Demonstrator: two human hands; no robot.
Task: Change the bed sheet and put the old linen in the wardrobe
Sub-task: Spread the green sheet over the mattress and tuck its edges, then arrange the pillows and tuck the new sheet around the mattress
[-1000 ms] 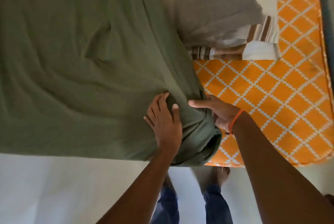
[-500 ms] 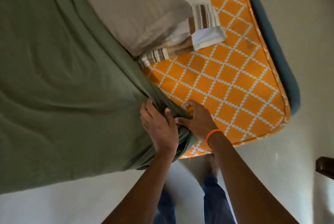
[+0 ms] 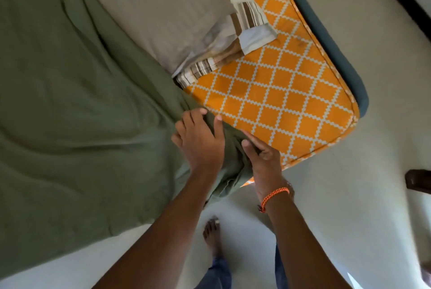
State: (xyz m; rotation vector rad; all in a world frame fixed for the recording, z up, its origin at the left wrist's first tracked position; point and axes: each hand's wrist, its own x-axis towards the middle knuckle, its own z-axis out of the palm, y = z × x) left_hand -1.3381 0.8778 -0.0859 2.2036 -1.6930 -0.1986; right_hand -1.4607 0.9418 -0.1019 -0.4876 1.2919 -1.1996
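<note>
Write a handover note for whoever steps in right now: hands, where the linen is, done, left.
Left hand: rests on the bunched edge of the green sheet, fingers curled into the fabric.
Right hand: grips the same bunch from the right side, at the mattress's near edge.
Green sheet covers the left part of the bed; the orange patterned mattress is bare at this corner.
Pillow and striped linen lie at the head end, partly on the sheet.
Done: sheet spread over most of the bed.
Left: this corner; whether old linen is stowed cannot be told, no wardrobe in view.
</note>
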